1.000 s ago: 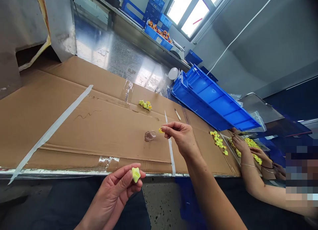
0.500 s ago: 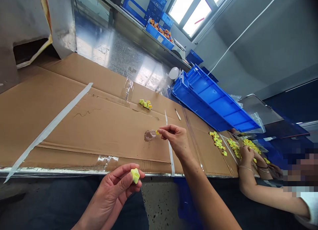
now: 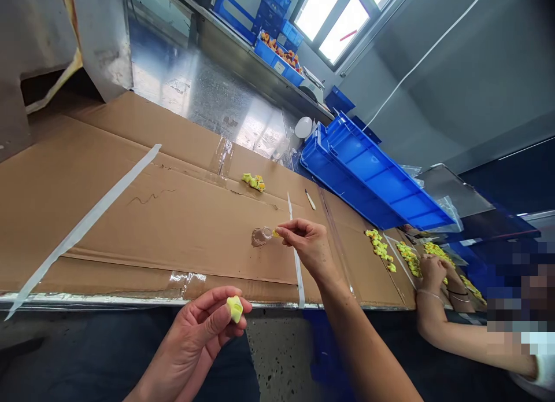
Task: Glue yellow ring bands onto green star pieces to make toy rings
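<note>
Near the worktop [image 3: 130,217] edge, left hand [image 3: 195,338] fingers pinch a yellow-green toy piece [image 3: 235,308]; right hand [image 3: 307,243] fingers pinch a small yellow bit [image 3: 276,233] beside the clear cap [image 3: 261,236], apparently dipping it; joining both pieces likely follows

Stacked blue bins [image 3: 373,179] beside a co-worker's hand [image 3: 431,269].

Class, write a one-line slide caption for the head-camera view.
Left hand pinches a yellow-green piece while right hand holds a small yellow bit beside a clear cup on cardboard.
</note>
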Motion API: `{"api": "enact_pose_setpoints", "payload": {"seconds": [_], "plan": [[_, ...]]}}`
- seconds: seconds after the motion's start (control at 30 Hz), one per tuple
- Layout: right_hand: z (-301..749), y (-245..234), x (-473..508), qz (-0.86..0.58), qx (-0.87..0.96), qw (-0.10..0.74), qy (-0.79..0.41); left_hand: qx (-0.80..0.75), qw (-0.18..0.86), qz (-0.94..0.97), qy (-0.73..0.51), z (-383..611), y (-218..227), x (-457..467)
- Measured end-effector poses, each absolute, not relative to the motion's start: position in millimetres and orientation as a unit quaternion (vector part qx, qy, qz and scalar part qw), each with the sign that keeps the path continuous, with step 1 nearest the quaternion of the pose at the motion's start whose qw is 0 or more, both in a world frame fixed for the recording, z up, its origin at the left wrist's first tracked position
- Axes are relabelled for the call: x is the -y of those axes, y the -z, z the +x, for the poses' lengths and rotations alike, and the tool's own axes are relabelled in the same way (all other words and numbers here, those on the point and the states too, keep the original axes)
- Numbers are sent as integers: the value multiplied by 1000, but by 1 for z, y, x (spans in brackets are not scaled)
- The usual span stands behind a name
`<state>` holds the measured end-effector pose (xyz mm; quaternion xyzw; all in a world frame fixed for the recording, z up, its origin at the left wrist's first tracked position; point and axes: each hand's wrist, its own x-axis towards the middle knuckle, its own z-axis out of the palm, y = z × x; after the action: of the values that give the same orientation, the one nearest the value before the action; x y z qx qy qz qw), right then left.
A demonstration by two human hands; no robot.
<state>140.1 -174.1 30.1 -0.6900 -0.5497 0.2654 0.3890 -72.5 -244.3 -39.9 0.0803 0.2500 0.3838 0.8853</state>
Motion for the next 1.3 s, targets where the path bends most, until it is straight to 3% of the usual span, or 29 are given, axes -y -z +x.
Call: {"api": "enact_pose_setpoints", "payload": {"seconds": [0.23, 0.67, 1.3], "plan": [[144, -44, 177, -690, 533, 387, -300, -279, 878, 58, -383, -72, 37, 245], [98, -67, 223, -569, 430, 501, -490, -219, 885, 29, -409, -61, 28, 236], [74, -40, 236, -565, 387, 466, -560, -180, 889, 38, -419, -61, 38, 239]]}}
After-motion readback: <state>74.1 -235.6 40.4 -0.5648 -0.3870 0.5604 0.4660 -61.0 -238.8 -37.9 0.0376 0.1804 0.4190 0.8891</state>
